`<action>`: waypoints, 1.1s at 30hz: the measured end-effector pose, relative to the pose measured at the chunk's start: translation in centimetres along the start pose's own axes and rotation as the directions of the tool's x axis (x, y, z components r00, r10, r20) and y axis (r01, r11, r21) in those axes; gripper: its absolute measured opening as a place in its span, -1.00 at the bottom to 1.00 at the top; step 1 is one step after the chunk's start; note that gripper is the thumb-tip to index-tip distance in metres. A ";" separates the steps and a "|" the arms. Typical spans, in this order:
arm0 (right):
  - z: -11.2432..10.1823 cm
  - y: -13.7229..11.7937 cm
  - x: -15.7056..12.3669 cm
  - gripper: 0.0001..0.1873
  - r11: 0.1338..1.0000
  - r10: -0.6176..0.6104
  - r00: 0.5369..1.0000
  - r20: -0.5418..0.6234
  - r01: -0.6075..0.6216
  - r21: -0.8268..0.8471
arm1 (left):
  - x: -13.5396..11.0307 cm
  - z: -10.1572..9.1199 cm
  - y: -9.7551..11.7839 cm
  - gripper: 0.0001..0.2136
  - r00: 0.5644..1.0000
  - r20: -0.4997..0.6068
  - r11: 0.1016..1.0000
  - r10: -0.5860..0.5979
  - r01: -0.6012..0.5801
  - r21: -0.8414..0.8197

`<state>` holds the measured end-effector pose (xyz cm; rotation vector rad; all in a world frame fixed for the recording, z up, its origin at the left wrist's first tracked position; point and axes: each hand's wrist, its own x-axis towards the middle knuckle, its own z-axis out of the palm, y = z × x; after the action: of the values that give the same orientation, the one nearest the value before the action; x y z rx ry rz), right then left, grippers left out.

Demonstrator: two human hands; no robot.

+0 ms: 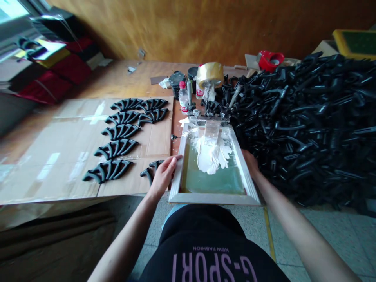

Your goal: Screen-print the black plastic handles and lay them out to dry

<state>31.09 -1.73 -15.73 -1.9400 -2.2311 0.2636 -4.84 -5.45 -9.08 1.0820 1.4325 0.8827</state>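
A wooden screen-printing frame (214, 198) lies in front of me, with greenish mesh (211, 181) stretched across it. A thick mass of white ink (210, 154) sits on the mesh, and a squeegee (212, 132) stands in it near the far end. My left hand (162, 176) grips the frame's left side, close to a black plastic part (148, 173) on the cardboard. My right hand (250, 161) holds the right side, its fingers partly hidden behind the frame wall. Rows of similar black parts (117, 150) lie on the cardboard sheet (58, 156).
A large heap of black plastic parts (302, 125) fills the right side. Behind the frame stand a clear tape roll (210, 75), a plastic bottle (183, 98) and dark jars (177, 82). A red tape dispenser (270, 60) and a yellow-framed screen (355, 45) lie farther back.
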 end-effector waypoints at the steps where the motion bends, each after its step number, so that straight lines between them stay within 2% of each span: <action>1: -0.8 0.5 0.5 -0.71 0.997 0.080 0.996 -0.030 -0.081 -0.007 | 0.0 0.2 -1.6 -0.43 0.999 0.014 0.999 -0.039 0.040 -0.017; 2: -1.7 0.4 1.2 -0.70 0.991 0.135 0.987 -0.093 -0.135 0.001 | 0.2 0.5 -3.0 -0.39 0.997 0.019 0.997 -0.071 0.072 -0.029; 3: -2.4 -0.3 2.2 -0.67 0.990 0.141 0.974 -0.178 -0.139 0.022 | 0.6 0.8 -4.2 -0.35 0.995 0.015 0.995 -0.096 0.096 -0.029; 5: -3.5 -3.2 4.2 -0.49 0.999 0.041 0.954 -0.298 -0.031 0.038 | 1.3 1.2 -6.0 -0.34 0.993 -0.014 0.993 -0.119 0.119 0.005; 6: -3.8 -5.1 5.2 -0.40 0.998 -0.042 0.949 -0.312 0.052 0.022 | 1.7 1.3 -6.6 -0.35 0.992 -0.029 0.992 -0.124 0.125 0.030; 7: -3.8 -6.9 6.0 -0.39 0.993 -0.117 0.953 -0.280 0.122 -0.001 | 2.0 1.4 -6.9 -0.37 0.991 -0.041 0.990 -0.127 0.129 0.051; 9: -3.3 -9.9 6.7 -0.59 0.979 -0.203 0.969 -0.142 0.202 -0.025 | 2.5 1.4 -7.4 -0.38 0.990 -0.043 0.988 -0.135 0.138 0.075; 11: -2.2 -11.3 5.8 -0.87 0.967 -0.252 0.968 -0.012 0.251 -0.031 | 2.7 1.3 -7.8 -0.40 0.990 -0.034 0.986 -0.139 0.142 0.083; 12: -1.7 -11.4 4.9 -0.89 0.956 -0.291 0.956 0.028 0.292 -0.034 | 2.7 1.3 -7.9 -0.41 0.990 -0.031 0.986 -0.141 0.143 0.080; 14: -1.2 -10.9 2.7 -0.81 0.901 -0.428 0.901 0.065 0.431 -0.042 | 2.7 1.3 -8.2 -0.43 0.989 -0.033 0.987 -0.145 0.147 0.064; 16: -1.3 -10.2 0.7 -0.77 0.803 -0.590 0.802 0.092 0.595 -0.032 | 2.7 1.3 -8.3 -0.43 0.988 -0.036 0.987 -0.149 0.151 0.051; 18: -2.0 -9.7 0.0 -0.80 0.712 -0.696 0.705 0.132 0.702 0.004 | 2.6 1.4 -8.3 -0.43 0.987 -0.033 0.986 -0.156 0.157 0.052; 19: -2.3 -9.6 0.1 -0.83 0.693 -0.715 0.683 0.147 0.720 0.026 | 2.6 1.4 -8.2 -0.43 0.987 -0.029 0.985 -0.160 0.161 0.055; 20: -2.5 -9.7 0.3 -0.85 0.699 -0.711 0.688 0.149 0.714 0.042 | 2.5 1.4 -8.1 -0.43 0.986 -0.026 0.985 -0.163 0.165 0.058; 23: -2.1 -10.0 0.9 -0.85 0.783 -0.622 0.781 0.049 0.621 0.033 | 2.4 1.3 -7.8 -0.42 0.986 -0.026 0.985 -0.166 0.167 0.045; 24: -1.7 -10.1 0.7 -0.82 0.794 -0.608 0.794 0.003 0.608 0.020 | 2.4 1.2 -7.7 -0.41 0.986 -0.024 0.986 -0.165 0.165 0.036; 26: -0.8 -10.1 -0.3 -0.76 0.765 -0.643 0.764 -0.050 0.644 0.001 | 2.3 1.2 -7.6 -0.39 0.987 -0.008 0.987 -0.160 0.160 0.018; 28: -0.4 -9.9 -1.2 -0.77 0.709 -0.705 0.708 -0.038 0.705 0.008 | 2.3 1.2 -7.4 -0.38 0.988 0.024 0.988 -0.153 0.153 0.010; 29: -0.5 -9.9 -1.3 -0.79 0.703 -0.711 0.703 -0.027 0.711 0.019 | 2.2 1.2 -7.2 -0.37 0.988 0.040 0.989 -0.150 0.150 0.011; 31: -1.4 -10.1 -0.3 -0.87 0.753 -0.656 0.755 -0.022 0.656 0.042 | 2.0 1.0 -6.5 -0.34 0.986 0.063 0.988 -0.152 0.152 0.010; 33: -2.9 -10.5 2.1 -0.80 0.847 -0.526 0.849 -0.056 0.529 0.057 | 1.6 0.7 -5.2 -0.29 0.985 0.081 0.988 -0.155 0.155 0.003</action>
<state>21.43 -1.07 -10.28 -1.2066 -2.5744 0.2163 -4.93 -5.61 -14.52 0.9785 1.4258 0.7223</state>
